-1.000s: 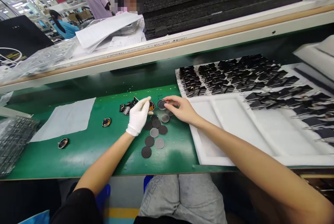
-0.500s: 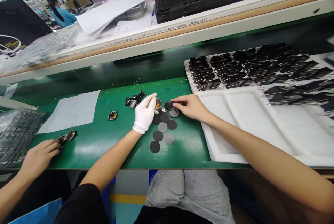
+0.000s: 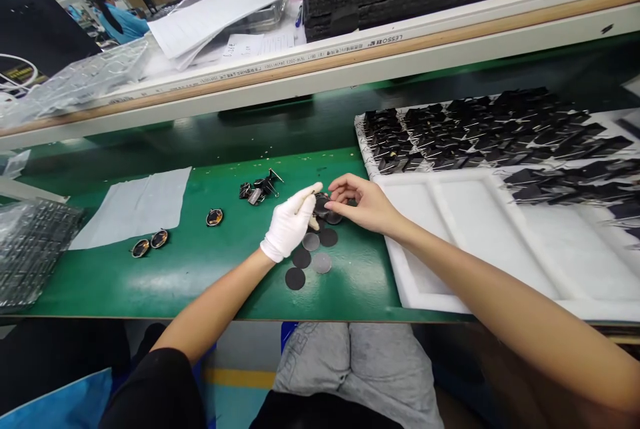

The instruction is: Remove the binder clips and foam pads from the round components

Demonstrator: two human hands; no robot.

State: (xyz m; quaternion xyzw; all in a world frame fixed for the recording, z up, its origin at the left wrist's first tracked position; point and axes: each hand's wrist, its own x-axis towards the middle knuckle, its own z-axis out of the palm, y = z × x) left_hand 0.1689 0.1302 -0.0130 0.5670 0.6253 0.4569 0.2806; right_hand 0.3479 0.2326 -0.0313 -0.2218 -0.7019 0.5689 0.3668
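Observation:
My left hand [image 3: 290, 223], in a white glove, is closed around a round part mostly hidden by its fingers. My right hand [image 3: 364, 205] is bare and pinches the edge of a black disc [image 3: 323, 205], which lies over that round part at the left fingertips. Whether the disc is seated on the part, I cannot tell. Under and in front of the hands lie several loose discs, some black [image 3: 295, 278], some grey [image 3: 321, 263]. Left of my glove is a small heap of black binder clips [image 3: 257, 190].
Farther left are a single round part [image 3: 215, 217] with a black and orange inside, and a pair of round parts [image 3: 141, 248]. A white sheet [image 3: 135, 209] and stacked clear trays [image 3: 40, 249] lie beyond. At right stands a white foam tray [image 3: 435, 289], with rows of black clipped pieces [image 3: 480, 129] behind.
My hands have come together: the left moved right with the round part, and the right brought the black disc over it. Another person's hand at far left has withdrawn, leaving two round parts.

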